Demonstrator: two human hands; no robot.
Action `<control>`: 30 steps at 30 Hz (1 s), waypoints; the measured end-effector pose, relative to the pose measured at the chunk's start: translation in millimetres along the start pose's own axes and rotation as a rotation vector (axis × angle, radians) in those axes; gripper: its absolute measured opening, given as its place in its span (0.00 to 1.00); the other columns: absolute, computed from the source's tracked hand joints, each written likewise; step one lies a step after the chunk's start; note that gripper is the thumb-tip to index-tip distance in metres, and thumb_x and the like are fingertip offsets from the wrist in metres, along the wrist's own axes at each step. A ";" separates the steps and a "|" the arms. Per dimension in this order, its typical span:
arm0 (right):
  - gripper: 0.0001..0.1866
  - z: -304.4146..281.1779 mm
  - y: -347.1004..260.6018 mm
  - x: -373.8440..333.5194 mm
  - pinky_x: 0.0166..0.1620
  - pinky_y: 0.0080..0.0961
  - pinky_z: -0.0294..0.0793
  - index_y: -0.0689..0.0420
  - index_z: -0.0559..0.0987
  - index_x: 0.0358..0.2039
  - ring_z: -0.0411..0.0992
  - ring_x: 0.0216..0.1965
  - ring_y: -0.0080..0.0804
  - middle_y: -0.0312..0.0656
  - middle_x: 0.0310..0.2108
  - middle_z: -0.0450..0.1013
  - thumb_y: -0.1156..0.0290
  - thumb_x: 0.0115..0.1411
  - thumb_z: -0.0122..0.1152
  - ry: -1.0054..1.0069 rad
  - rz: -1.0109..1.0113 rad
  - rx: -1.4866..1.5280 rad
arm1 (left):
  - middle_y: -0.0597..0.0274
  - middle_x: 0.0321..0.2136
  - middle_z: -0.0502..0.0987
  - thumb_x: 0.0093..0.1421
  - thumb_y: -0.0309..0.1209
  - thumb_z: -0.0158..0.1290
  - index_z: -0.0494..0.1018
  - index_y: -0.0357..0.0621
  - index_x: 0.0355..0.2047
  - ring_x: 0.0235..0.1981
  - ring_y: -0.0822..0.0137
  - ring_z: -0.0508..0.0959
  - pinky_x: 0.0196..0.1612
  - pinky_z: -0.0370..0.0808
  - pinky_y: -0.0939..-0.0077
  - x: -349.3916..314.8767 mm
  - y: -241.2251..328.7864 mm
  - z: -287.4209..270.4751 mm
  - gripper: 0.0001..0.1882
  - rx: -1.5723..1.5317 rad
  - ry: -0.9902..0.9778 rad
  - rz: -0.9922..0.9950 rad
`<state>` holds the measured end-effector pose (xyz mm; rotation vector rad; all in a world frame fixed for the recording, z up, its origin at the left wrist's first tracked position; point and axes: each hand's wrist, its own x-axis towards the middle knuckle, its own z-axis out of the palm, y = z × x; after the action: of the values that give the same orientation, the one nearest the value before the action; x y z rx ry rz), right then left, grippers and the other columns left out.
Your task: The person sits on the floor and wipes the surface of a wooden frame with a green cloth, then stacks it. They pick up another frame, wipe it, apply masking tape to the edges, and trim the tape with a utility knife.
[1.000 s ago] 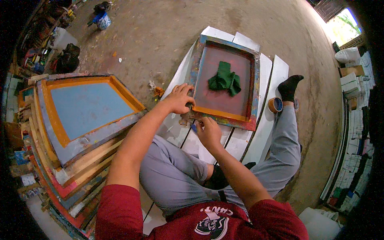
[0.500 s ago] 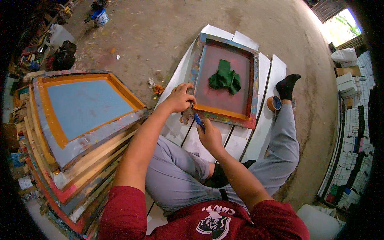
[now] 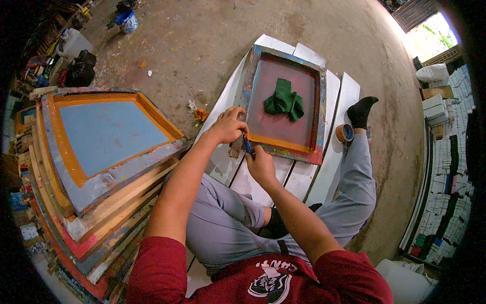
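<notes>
A screen-printing frame (image 3: 323, 96) with a worn, paint-stained rim lies in front of me on white boards. A strip of orange-brown tape (image 3: 283, 141) runs along the inner side nearest me. A crumpled dark green cloth (image 3: 284, 101) rests on its mesh. My left hand (image 3: 229, 125) is closed at the frame's near left corner, fingers bent over the rim; what lies under the fingertips is partly hidden. My right hand (image 3: 260, 164) grips a blue cutter knife (image 3: 248, 146), its tip up at that same corner, close to my left fingers. The blade is too small to make out.
To the left, a second screen frame (image 3: 114, 133) with a blue mesh and orange tape tops a stack of frames. A tape roll (image 3: 345, 133) stands beside my outstretched foot (image 3: 361, 112). A blue-and-white bucket (image 3: 126, 22) sits on the far floor.
My right hand has shifted slightly left and up with the cutter knife, which now stands more upright at the corner. My left hand stays at the rim.
</notes>
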<state>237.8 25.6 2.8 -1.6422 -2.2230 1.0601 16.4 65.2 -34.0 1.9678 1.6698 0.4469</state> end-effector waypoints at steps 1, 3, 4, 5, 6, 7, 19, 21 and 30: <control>0.16 1.3 1.3 0.4 0.39 0.59 0.76 0.60 0.75 0.43 0.78 0.36 0.68 0.61 0.31 0.80 0.61 0.65 0.65 0.003 -0.012 -0.003 | 0.55 0.70 0.60 0.54 0.30 0.58 0.86 0.63 0.43 0.72 0.44 0.58 0.74 0.57 0.48 -0.4 0.2 -0.6 0.17 -0.004 -0.001 -0.001; 0.17 3.1 4.6 1.3 0.38 0.61 0.77 0.59 0.74 0.44 0.79 0.36 0.68 0.61 0.31 0.80 0.59 0.65 0.64 0.001 -0.022 -0.002 | 0.55 0.70 0.60 0.54 0.30 0.58 0.86 0.63 0.43 0.72 0.44 0.57 0.74 0.56 0.48 -0.7 0.7 -1.7 0.17 -0.012 -0.003 -0.002; 0.17 2.7 5.3 1.2 0.39 0.61 0.77 0.59 0.74 0.44 0.79 0.36 0.68 0.61 0.31 0.80 0.59 0.65 0.64 -0.005 -0.017 0.000 | 0.55 0.70 0.60 0.54 0.30 0.58 0.85 0.63 0.43 0.72 0.44 0.57 0.74 0.56 0.48 -0.7 2.3 -2.6 0.17 -0.013 -0.009 -0.008; 0.17 2.3 6.0 1.1 0.39 0.61 0.77 0.59 0.74 0.45 0.79 0.36 0.68 0.61 0.31 0.80 0.59 0.65 0.64 -0.010 -0.011 0.003 | 0.55 0.70 0.60 0.54 0.30 0.58 0.85 0.63 0.43 0.73 0.44 0.57 0.74 0.56 0.48 -0.5 3.9 -3.5 0.17 -0.014 -0.015 -0.013; 0.17 1.8 6.8 1.2 0.39 0.61 0.77 0.59 0.74 0.45 0.79 0.36 0.68 0.61 0.32 0.80 0.59 0.65 0.64 -0.014 -0.004 0.002 | 0.54 0.70 0.60 0.54 0.30 0.58 0.85 0.63 0.43 0.73 0.45 0.56 0.74 0.56 0.49 -0.1 5.7 -4.3 0.17 -0.015 -0.022 -0.018; 0.17 2.5 6.6 1.6 0.40 0.61 0.77 0.59 0.74 0.45 0.79 0.37 0.68 0.61 0.32 0.80 0.59 0.65 0.64 -0.018 0.000 0.002 | 0.54 0.70 0.60 0.54 0.30 0.58 0.85 0.63 0.43 0.73 0.45 0.56 0.74 0.56 0.48 -0.6 3.7 -3.6 0.17 -0.014 -0.021 -0.020; 0.16 4.2 5.9 6.5 0.40 0.59 0.78 0.57 0.76 0.46 0.79 0.36 0.66 0.60 0.32 0.81 0.59 0.66 0.63 0.014 -0.020 0.013 | 0.55 0.70 0.61 0.55 0.32 0.57 0.86 0.65 0.42 0.73 0.47 0.57 0.73 0.56 0.46 -0.5 0.8 1.5 0.16 0.016 -0.004 -0.014; 0.16 6.2 9.1 7.6 0.39 0.59 0.78 0.57 0.76 0.45 0.79 0.35 0.66 0.60 0.32 0.81 0.59 0.66 0.64 0.027 -0.038 0.033 | 0.52 0.70 0.62 0.53 0.32 0.60 0.86 0.62 0.44 0.71 0.44 0.59 0.73 0.59 0.48 -0.6 -2.1 3.1 0.17 0.054 0.024 0.024; 0.15 2.1 15.9 8.7 0.40 0.46 0.79 0.60 0.77 0.45 0.81 0.35 0.54 0.55 0.34 0.81 0.63 0.66 0.67 -0.003 -0.111 0.356 | 0.57 0.70 0.62 0.56 0.33 0.58 0.87 0.65 0.39 0.73 0.49 0.58 0.73 0.56 0.47 -2.4 -3.3 2.5 0.13 0.012 0.031 0.012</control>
<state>245.6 34.6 -11.1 -1.3522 -1.9575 1.3344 14.6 62.8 -37.7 1.9899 1.6846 0.4753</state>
